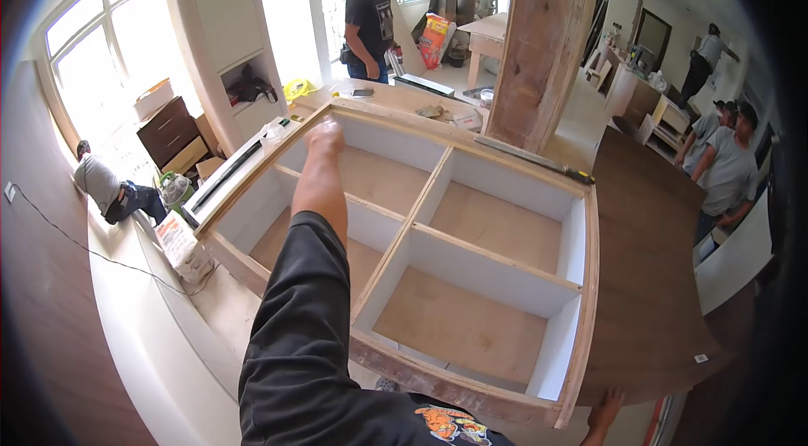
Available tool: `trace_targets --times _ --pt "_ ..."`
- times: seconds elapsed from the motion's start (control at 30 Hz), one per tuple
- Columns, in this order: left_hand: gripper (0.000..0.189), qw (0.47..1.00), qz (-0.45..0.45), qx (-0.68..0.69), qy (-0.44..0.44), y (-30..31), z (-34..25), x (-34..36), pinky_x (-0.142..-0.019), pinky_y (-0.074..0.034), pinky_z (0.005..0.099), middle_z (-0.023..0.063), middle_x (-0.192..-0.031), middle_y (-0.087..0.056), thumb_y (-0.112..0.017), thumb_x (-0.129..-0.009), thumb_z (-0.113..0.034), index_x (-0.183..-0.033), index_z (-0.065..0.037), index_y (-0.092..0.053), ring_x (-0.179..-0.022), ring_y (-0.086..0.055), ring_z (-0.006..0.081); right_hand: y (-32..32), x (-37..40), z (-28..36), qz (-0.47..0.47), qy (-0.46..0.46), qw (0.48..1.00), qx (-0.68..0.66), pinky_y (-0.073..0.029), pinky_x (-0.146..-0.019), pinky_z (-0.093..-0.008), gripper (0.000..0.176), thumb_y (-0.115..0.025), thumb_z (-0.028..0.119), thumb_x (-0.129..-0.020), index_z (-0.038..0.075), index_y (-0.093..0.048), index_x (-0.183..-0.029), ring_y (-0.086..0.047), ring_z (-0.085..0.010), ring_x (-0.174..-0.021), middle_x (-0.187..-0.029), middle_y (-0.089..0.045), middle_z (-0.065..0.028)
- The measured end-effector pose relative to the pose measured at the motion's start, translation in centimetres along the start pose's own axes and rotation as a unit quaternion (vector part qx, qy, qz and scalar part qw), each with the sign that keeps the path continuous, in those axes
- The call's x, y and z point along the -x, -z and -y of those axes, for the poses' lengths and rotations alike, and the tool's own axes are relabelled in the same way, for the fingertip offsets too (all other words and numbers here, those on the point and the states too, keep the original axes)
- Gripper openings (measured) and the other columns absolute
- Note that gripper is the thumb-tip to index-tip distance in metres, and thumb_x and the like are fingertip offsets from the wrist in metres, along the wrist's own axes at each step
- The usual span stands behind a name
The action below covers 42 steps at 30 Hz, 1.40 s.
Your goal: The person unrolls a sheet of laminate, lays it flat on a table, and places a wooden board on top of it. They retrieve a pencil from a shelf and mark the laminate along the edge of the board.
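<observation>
Head view, left hand [326, 139] at frame [412, 225], right hand [608, 411] at panel [648, 278] edge, grips unclear

Carpentry workshop with unfinished cabinet frame [411, 226]

black shirt [379, 422] | loose creased sleeve [295, 311] | orange cartoon print [452, 424]
</observation>
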State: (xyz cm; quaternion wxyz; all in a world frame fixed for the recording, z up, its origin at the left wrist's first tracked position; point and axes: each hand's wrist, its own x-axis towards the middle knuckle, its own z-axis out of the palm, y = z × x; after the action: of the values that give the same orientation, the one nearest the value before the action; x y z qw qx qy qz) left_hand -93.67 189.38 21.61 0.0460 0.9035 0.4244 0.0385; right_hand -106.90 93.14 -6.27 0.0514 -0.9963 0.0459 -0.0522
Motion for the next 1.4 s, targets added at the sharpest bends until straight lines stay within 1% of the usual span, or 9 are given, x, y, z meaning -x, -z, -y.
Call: trace_targets --times 0.07,0.27,0.37,0.47,0.63,0.97,1.07,1.37,1.4 --pt "0.048 0.999 -0.025 0.001 0.034 -1.7 2.4 -1.6 -0.103 -0.046 0.0398 0.0118 -0.144 -0.049 -0.031 -0.102 -0.018 -0.148 -0.003 -0.033 -0.129 -0.052 0.0282 -0.9 -0.4 -0.8 -0.005 0.008 1.0 -0.007 -0.026 -0.117 -0.0455 0.071 -0.066 -0.009 -0.066 -0.001 -0.051 -0.135 -0.027 -0.0421 -0.141 -0.148 -0.038 -0.0217" --pt "0.046 0.998 0.021 0.026 0.048 -0.7 5.0 -0.5 -0.103 -0.046 0.0394 0.0112 -0.144 -0.049 -0.031 -0.103 -0.019 -0.148 -0.01 -0.037 -0.129 -0.052 0.0298 -0.4 -0.2 -0.4 0.005 -0.006 1.0 -0.011 -0.027 -0.116 -0.0456 0.069 -0.068 -0.007 -0.065 -0.003 -0.052 -0.132 -0.028 -0.0431 -0.14 -0.148 -0.038 -0.0209" --pt "0.045 0.999 -0.032 0.004 0.023 -2.8 6.5 -3.3 -0.093 -0.051 0.042 0.0151 -0.127 -0.062 -0.033 -0.1 -0.022 -0.143 -0.008 -0.041 -0.115 -0.062 0.031 -1.0 -0.5 -1.3 0.022 -0.009 1.0 0.014 -0.027 -0.116 -0.0457 0.068 -0.067 -0.007 -0.066 -0.003 -0.052 -0.132 -0.027 -0.0426 -0.141 -0.148 -0.038 -0.0201" --pt "0.044 0.999 -0.03 -0.014 0.011 -1.6 6.2 -2.2 -0.092 -0.051 0.0421 0.0163 -0.126 -0.063 -0.033 -0.1 -0.022 -0.141 -0.007 -0.042 -0.114 -0.062 0.0322 0.8 -0.2 0.4 0.045 -0.032 0.998 0.014 -0.027 -0.116 -0.046 0.068 -0.068 -0.005 -0.067 -0.002 -0.052 -0.133 -0.026 -0.0419 -0.141 -0.149 -0.037 -0.0199" --pt "0.044 0.998 -0.049 0.015 0.028 -4.6 7.2 -6.1 -0.093 -0.051 0.0424 0.0173 -0.126 -0.063 -0.036 -0.098 -0.022 -0.138 -0.004 -0.045 -0.115 -0.061 0.0331 -1.8 -1.3 -3.1 0.026 -0.002 0.999 0.042 -0.027 -0.116 -0.0458 0.069 -0.071 -0.004 -0.066 -0.001 -0.053 -0.132 -0.026 -0.0418 -0.141 -0.149 -0.037 -0.0195" --pt "0.044 0.999 -0.045 -0.013 0.014 -3.8 7.1 -5.1 -0.097 -0.049 0.0431 0.0168 -0.13 -0.06 -0.04 -0.095 -0.018 -0.138 -0.01 -0.047 -0.12 -0.058 0.0318 0.1 -1.4 -1.1 0.06 -0.037 0.996 0.051 -0.03 -0.115 -0.0463 0.074 -0.076 -0.004 -0.063 0.0 -0.052 -0.133 -0.028 -0.0421 -0.14 -0.148 -0.038 -0.0187" --pt "0.046 0.999 0.013 -0.014 0.035 -2.2 6.5 -4.2 -0.101 -0.046 0.0426 0.0109 -0.139 -0.055 -0.043 -0.097 -0.019 -0.143 -0.014 -0.045 -0.129 -0.052 0.0289 0.6 -1.6 -0.5 0.076 -0.05 0.995 0.048 -0.029 -0.116 -0.0455 0.074 -0.078 -0.002 -0.064 0.0 -0.052 -0.134 -0.028 -0.0422 -0.14 -0.149 -0.037 -0.0184" --pt "0.048 0.999 0.011 -0.021 0.04 -1.9 7.5 -4.4 -0.104 -0.037 0.0584 0.0105 -0.136 -0.057 -0.039 -0.097 -0.017 -0.146 -0.021 -0.041 -0.125 -0.055 0.0292 -1.4 -1.6 -2.2 0.036 -0.04 0.998 0.038 -0.028 -0.117 -0.0434 0.074 -0.077 -0.003 -0.064 -0.001 -0.052 -0.134 -0.027 -0.0395 -0.141 -0.15 -0.036 -0.0188" --pt "0.048 0.999 0.0 -0.015 0.038 -1.9 7.5 -4.2 -0.103 -0.038 0.0567 0.0107 -0.136 -0.057 -0.039 -0.097 -0.017 -0.146 -0.02 -0.04 -0.125 -0.055 0.0292 -0.7 -1.6 -1.5 0.051 -0.045 0.997 0.041 -0.029 -0.117 -0.0429 0.073 -0.077 -0.003 -0.065 -0.001 -0.052 -0.134 -0.028 -0.0392 -0.141 -0.15 -0.036 -0.019"
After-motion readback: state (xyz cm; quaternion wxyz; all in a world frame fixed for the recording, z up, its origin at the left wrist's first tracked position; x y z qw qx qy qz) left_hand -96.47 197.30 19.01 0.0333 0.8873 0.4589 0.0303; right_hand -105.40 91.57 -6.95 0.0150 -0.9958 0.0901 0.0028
